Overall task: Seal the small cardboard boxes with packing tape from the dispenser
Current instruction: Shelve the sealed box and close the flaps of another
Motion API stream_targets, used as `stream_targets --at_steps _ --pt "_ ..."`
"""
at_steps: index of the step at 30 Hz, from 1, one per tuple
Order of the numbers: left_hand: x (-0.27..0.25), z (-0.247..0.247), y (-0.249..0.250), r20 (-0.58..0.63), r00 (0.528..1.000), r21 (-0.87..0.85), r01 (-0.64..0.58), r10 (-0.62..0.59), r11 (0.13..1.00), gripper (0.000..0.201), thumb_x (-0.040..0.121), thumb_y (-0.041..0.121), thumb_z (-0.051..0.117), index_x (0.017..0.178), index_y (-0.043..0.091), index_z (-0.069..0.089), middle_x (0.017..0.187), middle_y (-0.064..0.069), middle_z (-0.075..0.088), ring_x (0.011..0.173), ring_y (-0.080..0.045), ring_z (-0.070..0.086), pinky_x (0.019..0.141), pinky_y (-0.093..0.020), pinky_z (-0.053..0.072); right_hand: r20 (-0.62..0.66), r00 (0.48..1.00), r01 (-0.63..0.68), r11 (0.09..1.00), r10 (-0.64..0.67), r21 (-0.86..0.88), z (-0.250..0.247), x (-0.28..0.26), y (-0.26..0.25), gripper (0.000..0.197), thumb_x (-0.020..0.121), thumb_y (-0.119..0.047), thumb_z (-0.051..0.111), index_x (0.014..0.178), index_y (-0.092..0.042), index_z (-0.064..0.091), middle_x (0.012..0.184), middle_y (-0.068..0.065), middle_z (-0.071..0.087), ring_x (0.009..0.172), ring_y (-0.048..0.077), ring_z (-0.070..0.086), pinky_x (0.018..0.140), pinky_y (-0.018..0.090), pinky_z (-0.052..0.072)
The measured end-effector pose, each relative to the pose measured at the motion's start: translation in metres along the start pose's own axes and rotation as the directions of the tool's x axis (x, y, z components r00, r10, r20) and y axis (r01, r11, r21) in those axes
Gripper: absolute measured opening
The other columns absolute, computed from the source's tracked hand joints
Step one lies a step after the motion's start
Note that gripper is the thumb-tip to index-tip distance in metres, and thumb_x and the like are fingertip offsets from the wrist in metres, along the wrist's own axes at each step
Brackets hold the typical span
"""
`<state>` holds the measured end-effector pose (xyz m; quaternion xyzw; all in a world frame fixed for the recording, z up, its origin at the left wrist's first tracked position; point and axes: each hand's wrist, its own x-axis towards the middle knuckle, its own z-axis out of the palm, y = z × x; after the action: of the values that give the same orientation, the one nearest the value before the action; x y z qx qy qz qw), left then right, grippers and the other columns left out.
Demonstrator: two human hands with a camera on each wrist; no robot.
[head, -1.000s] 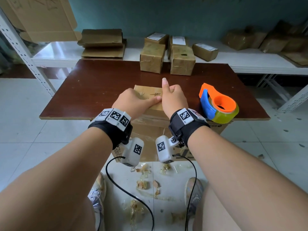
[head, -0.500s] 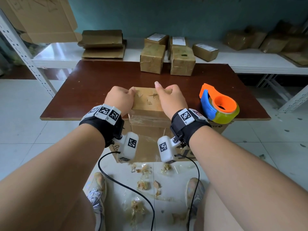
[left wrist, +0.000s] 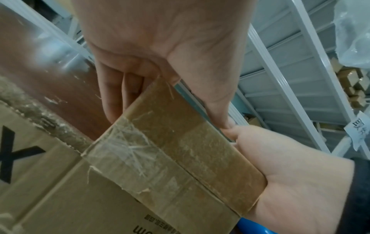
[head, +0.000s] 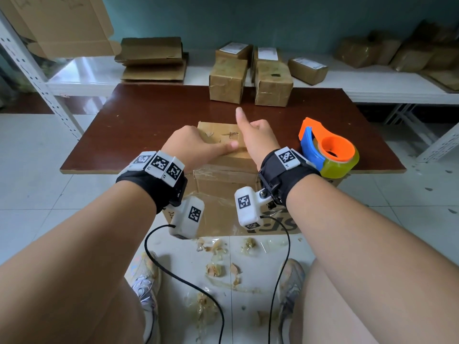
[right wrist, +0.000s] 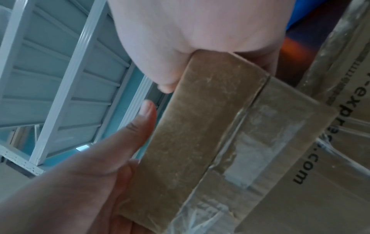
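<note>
A: Here we see a small brown cardboard box (head: 224, 142) lying at the near edge of a dark red-brown wooden tabletop (head: 149, 115), gripped from both sides. How do we read the left hand (head: 196, 147)?

B: We read it as clasped on the box's left end, fingers curled down that side and thumb laid across the top face; the left wrist view shows those fingers behind the box's end.

A: And the right hand (head: 258, 140)?

B: Its palm presses the right end, with the thumb raised clear of the box. We cannot tell how its fingers lie.

A: Where do we find the orange and blue tape dispenser with its yellowish roll (head: 327, 150)?

B: Just beside the right wrist, on the table's near right edge. Two taped brown boxes (head: 250, 80) stand at the far edge, apart from the hands.
</note>
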<state>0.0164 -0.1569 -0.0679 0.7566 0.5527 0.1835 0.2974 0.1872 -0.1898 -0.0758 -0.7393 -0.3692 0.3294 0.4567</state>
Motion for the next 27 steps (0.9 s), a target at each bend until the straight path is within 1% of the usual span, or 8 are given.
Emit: stream_targets --at_steps 5,8,11,14,17,19,23,27 --pt "0.009 0.002 -0.014 -0.104 0.993 -0.121 0.04 -0.053 0.992 0.065 0.087 0.07 0.073 0.086 0.005 0.07 0.074 -0.008 0.068 0.067 -0.02 0.063 0.065 -0.034 0.048 0.031 0.999 0.012 0.997 -0.015 0.071 0.001 -0.005 -0.001 0.057 0.088 -0.079 0.059 0.078 -0.025 0.045 0.065 -0.013 0.042 0.055 0.008 0.044 0.06 0.03 0.034" --pt "0.014 0.007 -0.02 -0.204 0.966 -0.268 0.099 -0.157 0.958 0.052 0.104 0.045 0.056 0.073 0.003 0.06 0.063 -0.009 0.052 0.058 -0.023 0.05 0.062 -0.032 0.038 0.073 0.997 -0.001 0.997 -0.005 0.079 0.0 -0.006 0.0 0.063 0.084 -0.078 0.067 0.111 -0.022 0.057 0.099 -0.01 0.061 0.087 0.006 0.058 0.071 0.029 0.042" --pt "0.015 0.008 -0.016 -0.248 0.947 -0.261 0.135 -0.201 0.956 0.055 0.111 0.043 0.044 0.063 0.015 0.041 0.059 -0.001 0.043 0.056 -0.023 0.044 0.057 -0.031 0.032 0.112 0.994 -0.007 0.999 0.003 0.034 -0.002 -0.008 0.002 0.083 0.074 -0.073 0.081 0.133 -0.023 0.05 0.12 -0.01 0.059 0.105 0.007 0.058 0.085 0.033 0.048" --pt "0.013 0.009 -0.011 -0.219 0.964 -0.187 0.111 -0.152 0.976 0.061 0.107 0.058 0.043 0.064 0.014 0.044 0.063 -0.002 0.051 0.058 -0.023 0.05 0.059 -0.033 0.038 0.09 0.996 0.011 0.998 -0.006 -0.06 0.001 -0.002 0.003 0.065 0.087 -0.059 0.077 0.133 -0.022 0.05 0.117 -0.006 0.061 0.105 0.014 0.061 0.089 0.036 0.051" --pt "0.01 0.012 -0.01 -0.188 0.979 -0.114 0.062 -0.083 0.992 0.061 0.094 0.07 0.059 0.064 0.017 0.051 0.061 0.001 0.058 0.056 -0.019 0.057 0.057 -0.029 0.042 0.004 0.999 0.035 0.995 -0.034 -0.093 0.002 0.003 -0.001 0.04 0.104 -0.052 0.055 0.123 -0.017 0.056 0.101 -0.005 0.061 0.095 0.02 0.061 0.073 0.033 0.045" --pt "0.011 0.012 -0.013 -0.18 0.981 -0.107 0.048 -0.067 0.993 0.058 0.09 0.069 0.066 0.065 0.018 0.054 0.061 0.002 0.059 0.055 -0.018 0.058 0.055 -0.028 0.042 0.009 1.0 0.017 0.997 -0.016 -0.08 0.001 0.002 -0.002 0.044 0.104 -0.058 0.05 0.121 -0.018 0.056 0.096 -0.006 0.06 0.09 0.018 0.061 0.065 0.031 0.039" --pt "0.016 0.008 -0.018 -0.2 0.973 -0.179 0.075 -0.111 0.981 0.051 0.101 0.045 0.057 0.062 0.017 0.042 0.057 -0.001 0.044 0.054 -0.023 0.042 0.054 -0.029 0.031 0.094 0.995 0.018 0.999 -0.014 -0.044 0.0 -0.002 0.002 0.065 0.088 -0.065 0.073 0.128 -0.02 0.049 0.11 -0.009 0.059 0.095 0.007 0.057 0.074 0.032 0.044" --pt "0.014 0.008 -0.016 -0.194 0.973 -0.2 0.09 -0.129 0.976 0.055 0.105 0.049 0.05 0.062 0.015 0.044 0.057 -0.001 0.047 0.055 -0.024 0.045 0.056 -0.031 0.035 -0.011 0.999 0.052 0.994 -0.053 -0.098 0.002 0.003 0.0 0.041 0.108 -0.05 0.049 0.122 -0.013 0.058 0.09 -0.006 0.058 0.09 0.022 0.061 0.067 0.033 0.042"
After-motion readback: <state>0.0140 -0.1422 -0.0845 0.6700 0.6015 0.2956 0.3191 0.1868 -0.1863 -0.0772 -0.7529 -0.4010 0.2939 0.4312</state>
